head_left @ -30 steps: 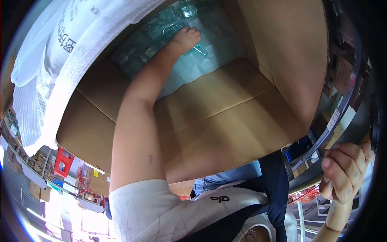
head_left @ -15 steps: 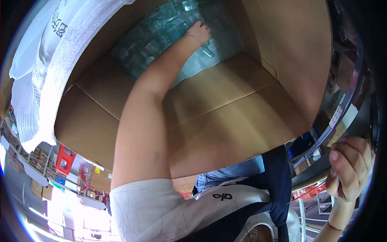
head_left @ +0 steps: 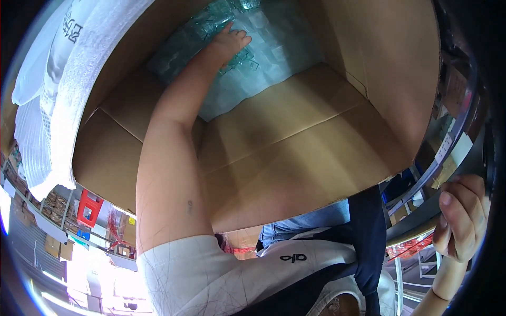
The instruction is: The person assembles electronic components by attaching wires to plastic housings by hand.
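Note:
My left hand reaches deep into a large cardboard box. Its fingers are apart and bent over clear, green-tinted pieces that look like glass or hard plastic. Nothing shows clearly in its grasp, though its palm side is partly hidden. More clear pieces lie beyond the fingers, over a pale translucent sheet at the box's far end. At the right edge, outside the box, my right hand is closed, its fingers curled by a dark edge. What it grips I cannot make out.
White foam wrap hangs over the box's left side. Right of the box, a curved grey rail runs past shelves with cartons. A red plastic object and stacked goods stand beyond the lower left. Below the box are my white shirt and dark strap.
My left hand has moved left and slightly down over the clear pieces, its forearm shifting left too. Some pieces beneath it have shifted, baring more of the pale sheet. The right hand stays closed.

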Tool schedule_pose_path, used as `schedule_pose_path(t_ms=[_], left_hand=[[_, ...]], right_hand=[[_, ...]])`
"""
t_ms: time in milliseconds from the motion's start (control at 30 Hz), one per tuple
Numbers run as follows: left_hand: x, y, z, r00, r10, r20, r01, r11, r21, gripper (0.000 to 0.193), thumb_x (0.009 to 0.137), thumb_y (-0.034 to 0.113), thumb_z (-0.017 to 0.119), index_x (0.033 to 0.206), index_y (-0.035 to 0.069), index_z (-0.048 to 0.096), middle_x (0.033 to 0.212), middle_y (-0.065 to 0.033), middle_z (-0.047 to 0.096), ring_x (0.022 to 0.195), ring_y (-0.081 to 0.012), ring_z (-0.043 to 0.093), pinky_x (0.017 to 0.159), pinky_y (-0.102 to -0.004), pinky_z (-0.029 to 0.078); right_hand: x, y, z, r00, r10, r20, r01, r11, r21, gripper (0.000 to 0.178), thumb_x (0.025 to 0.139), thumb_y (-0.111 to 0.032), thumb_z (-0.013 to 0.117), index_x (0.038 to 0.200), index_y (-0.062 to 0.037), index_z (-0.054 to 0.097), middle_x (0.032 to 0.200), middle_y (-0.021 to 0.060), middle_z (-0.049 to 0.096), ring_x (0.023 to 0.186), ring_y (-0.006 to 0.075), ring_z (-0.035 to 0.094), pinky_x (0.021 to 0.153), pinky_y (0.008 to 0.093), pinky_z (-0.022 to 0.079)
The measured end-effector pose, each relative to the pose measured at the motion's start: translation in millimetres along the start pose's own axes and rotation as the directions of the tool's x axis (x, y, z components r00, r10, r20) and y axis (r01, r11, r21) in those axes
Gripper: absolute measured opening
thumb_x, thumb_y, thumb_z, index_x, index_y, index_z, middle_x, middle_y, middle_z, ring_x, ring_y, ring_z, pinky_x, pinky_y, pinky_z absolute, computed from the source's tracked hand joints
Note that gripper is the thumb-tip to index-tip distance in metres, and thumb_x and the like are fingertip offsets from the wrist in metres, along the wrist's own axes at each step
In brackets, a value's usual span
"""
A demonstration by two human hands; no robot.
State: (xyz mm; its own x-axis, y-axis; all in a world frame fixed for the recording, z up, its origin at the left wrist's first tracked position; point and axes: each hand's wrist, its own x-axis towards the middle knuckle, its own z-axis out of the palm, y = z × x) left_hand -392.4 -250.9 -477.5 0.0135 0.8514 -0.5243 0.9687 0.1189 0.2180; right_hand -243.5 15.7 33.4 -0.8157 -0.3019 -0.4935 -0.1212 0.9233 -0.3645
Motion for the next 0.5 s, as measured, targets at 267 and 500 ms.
schedule_pose_path(t_ms=[267, 500], left_hand=[[5.4, -1.9, -14.8, 0.934, -0.1, 0.342, 0.129, 0.99, -0.064, 0.083, 0.037, 0.021, 0.096, 0.108, 0.008, 0.057, 0.118, -0.0097, 0.062, 0.11, -0.0289, 0.058, 0.095, -0.0408, 0.043], [-19.7, -7.5, -29.8, 0.975, -0.082, 0.206, 0.137, 0.954, -0.268, 0.087, 0.037, 0.026, 0.094, 0.114, 0.008, 0.058, 0.114, -0.0098, 0.061, 0.107, -0.0317, 0.057, 0.095, -0.0427, 0.042]], right_hand=[[0.4, -11.4, -0.1, 0.988, 0.149, 0.039, -0.145, 0.986, -0.08, 0.027, 0.091, -0.017, 0.065, 0.116, -0.0216, 0.055, 0.1, 0.0055, 0.063, 0.09, 0.0234, 0.06, 0.08, 0.0377, 0.052], [-4.1, -11.1, -0.3, 0.982, 0.179, 0.054, -0.175, 0.981, -0.078, 0.038, 0.085, -0.011, 0.07, 0.118, -0.0223, 0.055, 0.103, 0.006, 0.062, 0.093, 0.0237, 0.059, 0.081, 0.0367, 0.052]])
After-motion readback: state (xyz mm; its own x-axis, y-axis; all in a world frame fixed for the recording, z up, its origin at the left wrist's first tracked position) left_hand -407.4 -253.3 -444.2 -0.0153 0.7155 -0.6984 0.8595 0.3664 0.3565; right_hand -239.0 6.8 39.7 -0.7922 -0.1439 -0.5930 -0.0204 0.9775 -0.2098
